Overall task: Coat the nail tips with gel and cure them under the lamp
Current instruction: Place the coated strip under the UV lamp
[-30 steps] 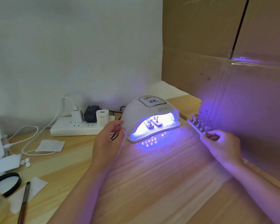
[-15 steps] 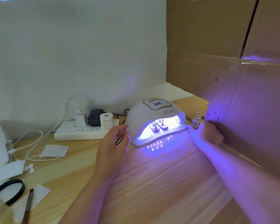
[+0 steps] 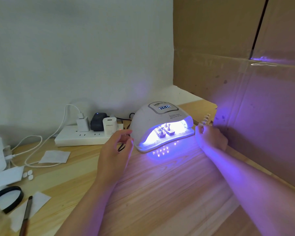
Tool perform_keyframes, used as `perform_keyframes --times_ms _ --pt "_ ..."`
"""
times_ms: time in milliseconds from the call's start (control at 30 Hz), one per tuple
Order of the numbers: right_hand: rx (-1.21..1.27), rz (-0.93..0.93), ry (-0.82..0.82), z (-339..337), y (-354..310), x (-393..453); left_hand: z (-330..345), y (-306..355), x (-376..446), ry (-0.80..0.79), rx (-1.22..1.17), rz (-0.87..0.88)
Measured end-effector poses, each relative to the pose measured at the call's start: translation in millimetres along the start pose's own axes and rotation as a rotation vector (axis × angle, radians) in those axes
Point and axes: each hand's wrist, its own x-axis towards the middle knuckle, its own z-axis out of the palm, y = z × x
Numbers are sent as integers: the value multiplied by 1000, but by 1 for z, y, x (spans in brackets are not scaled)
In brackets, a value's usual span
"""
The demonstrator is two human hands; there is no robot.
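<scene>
Beside the lamp's right end, the right hand (image 3: 211,137) is reaching toward a rack of nail tips (image 3: 205,120) that is lying on the table (image 3: 160,193) in the narrow gap between the curing lamp (image 3: 160,123) and the cardboard wall (image 3: 245,82). Its fingers are curling around the near end of the rack; whether they are truly gripping it cannot be told, since the back of the hand is hiding the contact. The rack's long axis is running away from the person, roughly along the cardboard, with tips standing up beyond the knuckles.

Two small holders of tips (image 3: 164,132) are already sitting inside the lit lamp, which is glowing violet and showing digits on its display.

The left hand (image 3: 116,149) is hovering just left of the lamp's mouth, fingers loosely spread and holding nothing, close to the shell but apparently not touching.

Judgement: the right hand is the nearer one, and the rack would need to be swung leftward to enter the mouth. Room is tight on the right, with cardboard close against the hand; open table is lying in front of the lamp. A power strip (image 3: 85,137) with chargers, and a brush (image 3: 26,217), are sitting well to the left.
</scene>
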Motion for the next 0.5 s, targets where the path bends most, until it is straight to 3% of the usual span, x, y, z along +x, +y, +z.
perform_keyframes --times_ms 133,233,367,500 --pt "-106 -34 -30 3 -2 1 -1 0 0 6 -12 -12" --pt "-48 -53 -28 2 0 -1 -2 -1 -1 9 3 5" --pt "255 -115 106 -8 -4 -17 -1 0 -1 32 -15 5" --pt "730 -95 273 -26 -33 -48 -1 1 -3 87 -18 -7"
